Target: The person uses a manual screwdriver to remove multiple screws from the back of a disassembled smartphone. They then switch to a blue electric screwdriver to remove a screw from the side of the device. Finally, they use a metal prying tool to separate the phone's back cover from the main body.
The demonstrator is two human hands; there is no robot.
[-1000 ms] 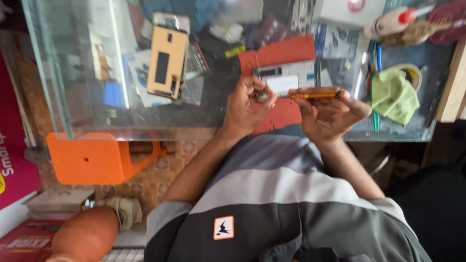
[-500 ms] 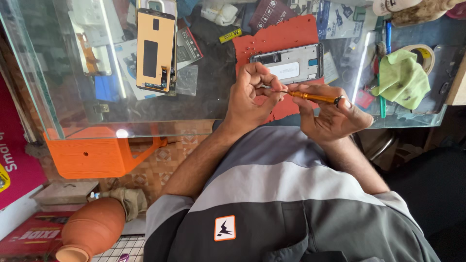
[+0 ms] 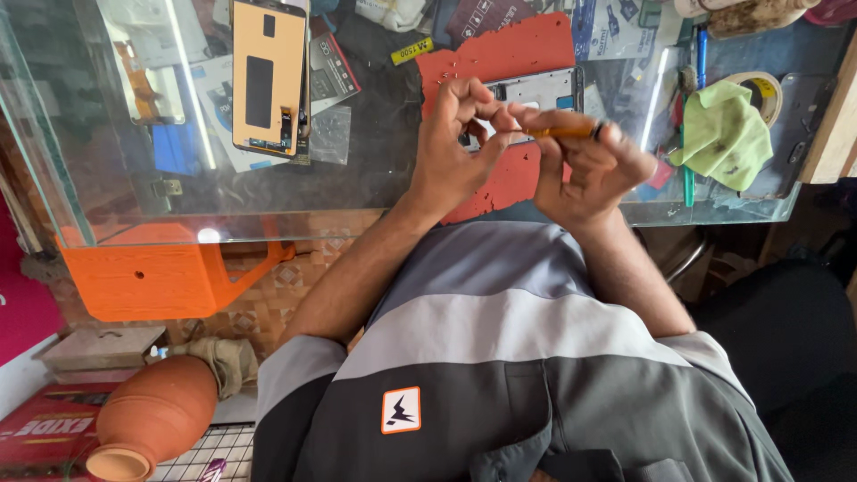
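Seen from above, head down over a glass desk (image 3: 375,192). Left hand (image 3: 455,147) raised above the desk, fingers curled in, thumb and forefinger pinched at the tip of an orange-handled screwdriver (image 3: 564,131); too small to tell whether anything sits between the fingertips. Right hand (image 3: 589,165) closed around the screwdriver, handle lying crosswise between thumb and fingers, its dark end cap just showing past the knuckles, tip hidden at the left fingertips. Just beyond both hands, partly covered by them, an opened phone frame (image 3: 544,94) lying on a red mat (image 3: 509,54); lower half of the frame hidden behind the fingers, mat's near edge ragged and cut by the left wrist. Tiny specks on the mat beside the left hand, perhaps screws, not clear enough to say. Well to the left of the left hand, an orange-backed phone panel (image 3: 268,76), top cut off by the picture edge. To the right of the right hand, a crumpled green cloth (image 3: 725,134), with a tape roll (image 3: 757,87) half tucked behind it. Under the desk, blurred through the glass, an orange plastic stand (image 3: 152,277); below that, a clay pot (image 3: 152,419), partly cut off at the bottom edge.
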